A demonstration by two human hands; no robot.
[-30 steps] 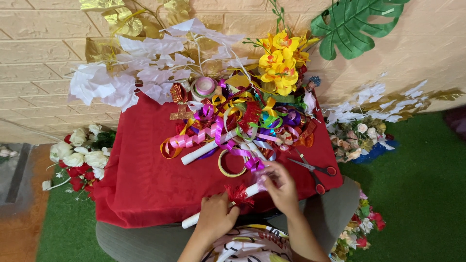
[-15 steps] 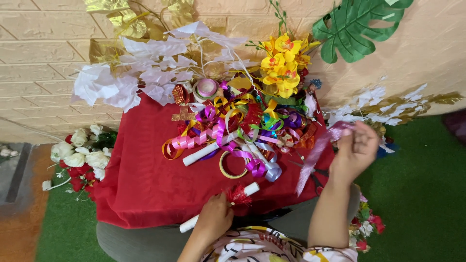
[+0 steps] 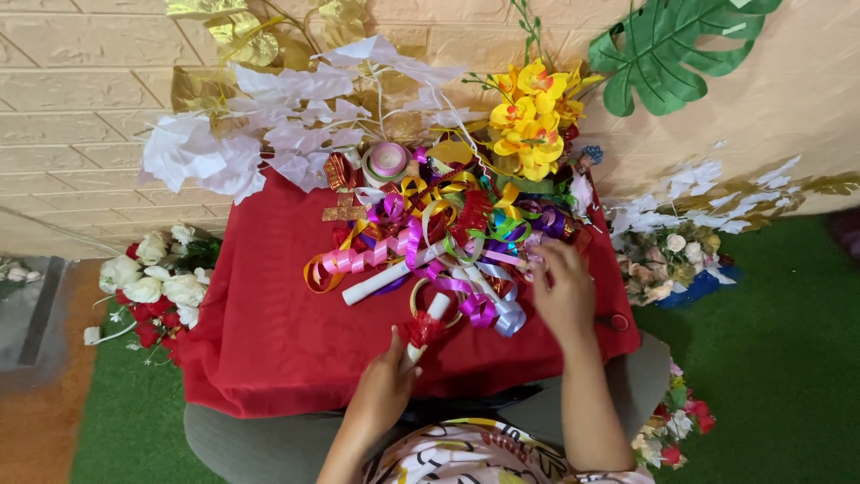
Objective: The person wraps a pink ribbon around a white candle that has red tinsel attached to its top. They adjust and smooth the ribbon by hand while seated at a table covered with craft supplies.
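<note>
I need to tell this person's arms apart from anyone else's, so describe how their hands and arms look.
Both the left hand and the right hand are bare: no gloves, and no rings, watch or bracelet that I can make out. The forearms are uncovered up to the bottom edge of the picture. There a patterned garment shows, white with pink, yellow and black shapes.

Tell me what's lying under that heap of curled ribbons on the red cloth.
A white rolled tube pokes out from under the ribbon heap, and a ring-shaped hoop shows at its near edge on the red cloth. Anything deeper is covered.
</note>
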